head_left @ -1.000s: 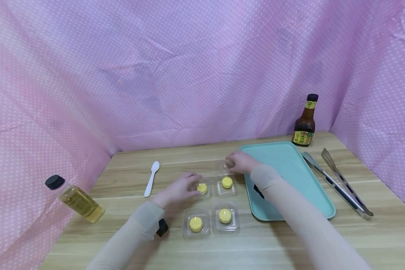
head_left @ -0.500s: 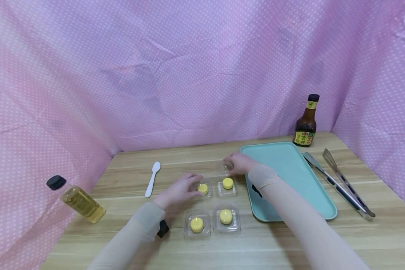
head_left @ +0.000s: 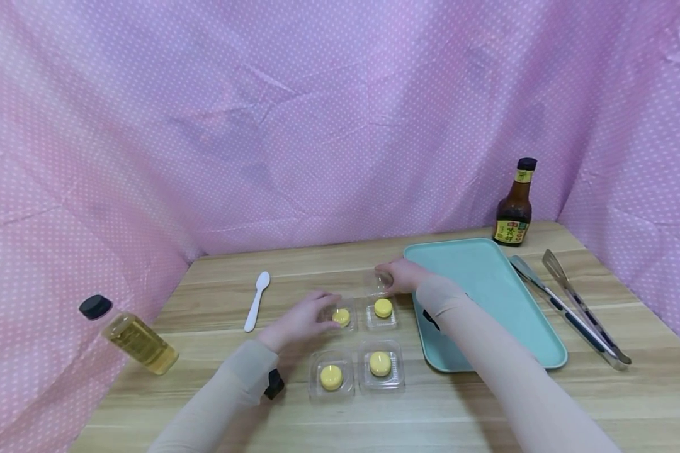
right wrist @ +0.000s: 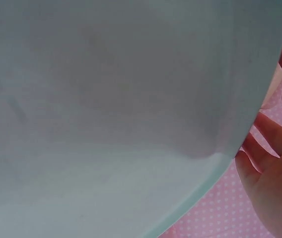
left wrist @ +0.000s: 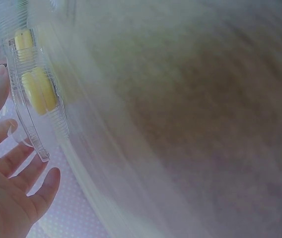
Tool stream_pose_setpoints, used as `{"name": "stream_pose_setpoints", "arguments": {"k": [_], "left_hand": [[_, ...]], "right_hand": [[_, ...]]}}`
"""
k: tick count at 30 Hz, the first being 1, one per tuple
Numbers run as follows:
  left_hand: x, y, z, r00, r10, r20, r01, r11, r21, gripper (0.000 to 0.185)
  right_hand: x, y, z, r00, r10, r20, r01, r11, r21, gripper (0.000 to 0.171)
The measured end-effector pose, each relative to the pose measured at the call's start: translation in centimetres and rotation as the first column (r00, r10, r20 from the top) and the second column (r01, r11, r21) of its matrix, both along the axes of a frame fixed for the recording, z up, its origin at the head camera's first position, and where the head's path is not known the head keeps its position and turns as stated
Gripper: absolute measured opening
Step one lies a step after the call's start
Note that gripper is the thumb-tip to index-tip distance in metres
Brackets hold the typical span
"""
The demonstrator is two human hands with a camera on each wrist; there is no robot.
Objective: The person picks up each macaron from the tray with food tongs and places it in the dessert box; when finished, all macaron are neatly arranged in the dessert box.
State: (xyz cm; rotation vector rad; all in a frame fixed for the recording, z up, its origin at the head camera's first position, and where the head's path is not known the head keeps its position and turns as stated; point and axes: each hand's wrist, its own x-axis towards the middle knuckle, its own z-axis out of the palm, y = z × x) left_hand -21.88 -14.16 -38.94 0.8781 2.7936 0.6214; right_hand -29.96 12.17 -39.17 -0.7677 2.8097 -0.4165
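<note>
Four clear plastic boxes, each with a round yellow pastry, sit in a square on the wooden table. My left hand (head_left: 303,318) rests with relaxed fingers against the back left box (head_left: 340,316); in the left wrist view that hand (left wrist: 12,188) lies spread beside the box (left wrist: 34,94). My right hand (head_left: 402,275) pinches the raised clear lid (head_left: 376,281) of the back right box (head_left: 383,307). The front left box (head_left: 331,376) and front right box (head_left: 380,363) lie untouched. In the right wrist view the fingers (right wrist: 270,173) show past the tray's rim.
A teal tray (head_left: 487,277) lies right of the boxes and fills the right wrist view (right wrist: 106,99). Metal tongs (head_left: 572,308) and a dark sauce bottle (head_left: 514,207) are at the right. A white spoon (head_left: 256,301) and an oil bottle (head_left: 133,336) are at the left.
</note>
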Motion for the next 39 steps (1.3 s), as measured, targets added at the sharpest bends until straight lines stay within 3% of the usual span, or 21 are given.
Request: {"name": "stream_pose_setpoints", "arguments": {"k": [7, 17, 25, 33, 39], "left_hand": [[0.1, 0.0, -0.2, 0.999, 0.020, 0.025, -0.020, 1.000, 0.001, 0.063], [0.1, 0.0, -0.2, 0.999, -0.028, -0.015, 0.028, 1.000, -0.002, 0.062], [-0.2, 0.0, 0.4, 1.000, -0.001, -0.005, 0.000, 1.000, -0.012, 0.065], [-0.8, 0.9, 0.9, 0.994, 0.046, -0.097, -0.045, 0.999, 0.011, 0.068], [-1.2, 2.7, 2.1, 0.988, 0.019, -0.153, -0.017, 1.000, 0.016, 0.068]], "right_hand": [[-0.4, 0.3, -0.6, 1.000, -0.011, -0.017, 0.011, 1.000, 0.009, 0.069], [-0.4, 0.8, -0.4, 0.991, -0.102, -0.081, 0.101, 0.995, -0.024, 0.074], [-0.1, 1.4, 0.8, 0.986, -0.071, -0.151, 0.060, 0.995, -0.077, 0.073], [1.6, 1.9, 1.7, 0.989, -0.017, -0.144, -0.001, 0.993, -0.119, 0.074], [2.8, 1.7, 2.0, 0.989, 0.019, -0.148, -0.038, 0.991, -0.129, 0.072]]}}
